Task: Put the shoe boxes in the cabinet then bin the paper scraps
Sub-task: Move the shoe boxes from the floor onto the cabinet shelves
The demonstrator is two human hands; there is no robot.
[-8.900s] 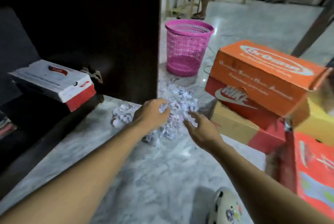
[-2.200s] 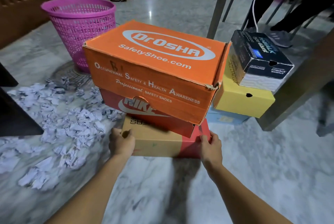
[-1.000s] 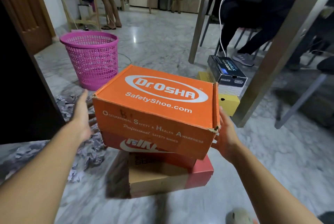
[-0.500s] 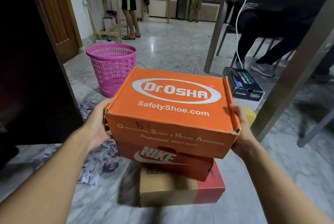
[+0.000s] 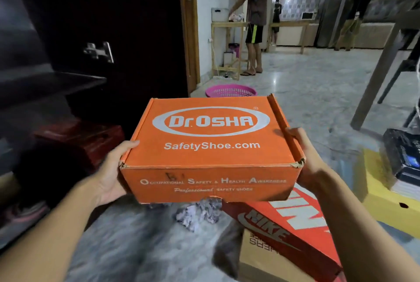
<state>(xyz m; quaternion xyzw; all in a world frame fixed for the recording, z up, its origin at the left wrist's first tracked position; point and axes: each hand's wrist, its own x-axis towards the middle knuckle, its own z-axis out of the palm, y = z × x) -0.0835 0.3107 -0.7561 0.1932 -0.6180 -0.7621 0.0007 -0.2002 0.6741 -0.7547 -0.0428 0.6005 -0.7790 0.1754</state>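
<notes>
I hold an orange Dr.Osha shoe box (image 5: 210, 147) in the air between both hands. My left hand (image 5: 113, 172) grips its left side, thumb on the lid edge. My right hand (image 5: 305, 163) grips its right side. Below it at the right, a red Nike box (image 5: 284, 222) lies on a brown cardboard box (image 5: 268, 263). Paper scraps (image 5: 200, 212) lie on the marble floor under the held box. The dark cabinet (image 5: 75, 81) stands open at the left. The pink bin (image 5: 230, 91) shows just behind the box.
A yellow box (image 5: 384, 204) with a dark box (image 5: 402, 156) on top sits at the right, beside a table leg (image 5: 381, 70). A red box (image 5: 79, 138) sits low in the cabinet. A person (image 5: 255, 20) stands at a wooden stand in the background.
I have lifted the orange box off the Nike box and swung it left toward the cabinet. The two lower boxes stay on the floor.
</notes>
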